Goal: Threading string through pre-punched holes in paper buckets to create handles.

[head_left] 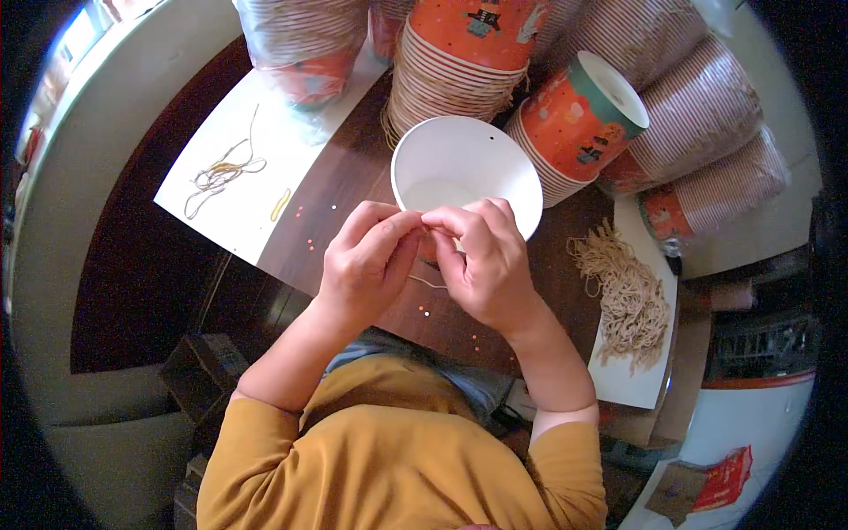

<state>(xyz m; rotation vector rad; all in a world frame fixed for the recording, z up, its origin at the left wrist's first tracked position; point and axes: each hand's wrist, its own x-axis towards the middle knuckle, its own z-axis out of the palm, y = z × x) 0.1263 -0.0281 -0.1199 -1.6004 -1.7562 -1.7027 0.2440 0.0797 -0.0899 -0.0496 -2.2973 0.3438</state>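
My left hand (364, 261) and my right hand (481, 256) meet at the fingertips, both closed in a pinch. A pale cord (428, 283) curves out below and between them; its part at the fingertips is mostly hidden. Just beyond my hands a white-lined paper bucket (442, 159) lies tilted, its mouth toward me. One small punched hole shows near its far rim. My fingers cover part of the near rim, and I cannot tell if they touch it.
A pile of beige cords (632, 305) lies on white board at right. Stacked orange-printed buckets (459, 79) stand behind, with another stack (579, 124) leaning beside. Plastic-wrapped stacks (698, 97) fill the far right. Loose yellowish strings (221, 181) lie at left. Small paper dots dot the brown table (305, 234).
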